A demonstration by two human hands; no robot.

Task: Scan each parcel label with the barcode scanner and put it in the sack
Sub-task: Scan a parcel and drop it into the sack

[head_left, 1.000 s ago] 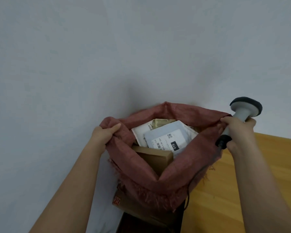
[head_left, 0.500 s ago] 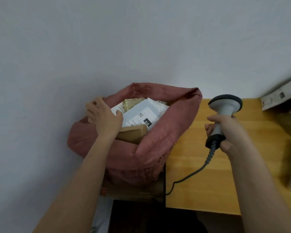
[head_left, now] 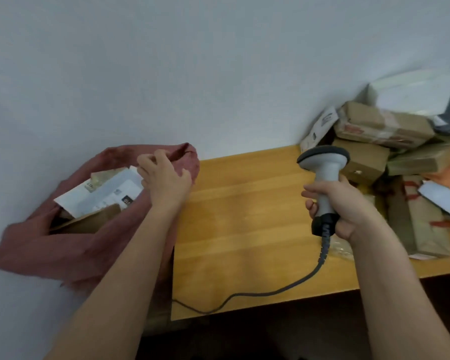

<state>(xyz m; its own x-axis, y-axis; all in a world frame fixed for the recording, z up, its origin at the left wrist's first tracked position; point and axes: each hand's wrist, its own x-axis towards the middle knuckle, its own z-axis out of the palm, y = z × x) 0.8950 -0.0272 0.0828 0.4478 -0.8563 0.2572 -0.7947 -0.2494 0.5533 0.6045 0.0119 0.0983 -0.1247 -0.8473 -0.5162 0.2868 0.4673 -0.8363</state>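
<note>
A reddish-brown sack (head_left: 44, 253) slumps at the table's left end, mouth open. Inside it lie a white labelled mailer (head_left: 102, 193) and a brown box (head_left: 89, 220). My left hand (head_left: 166, 180) hovers at the sack's right rim with loosely curled fingers and holds nothing. Over the table, my right hand (head_left: 346, 206) grips the handle of the grey barcode scanner (head_left: 322, 162), whose head points up and away. A pile of brown and white parcels (head_left: 379, 126) is stacked at the right against the wall.
The wooden table (head_left: 244, 216) runs from the sack to the parcel pile. The scanner's dark cable (head_left: 244, 294) trails across the front of the table and drops off its left edge. A pale wall stands behind everything.
My right hand let go of the sack's rim and carried the scanner right, over the table. My left hand crossed from the left rim to the right rim. The sack slumped.
</note>
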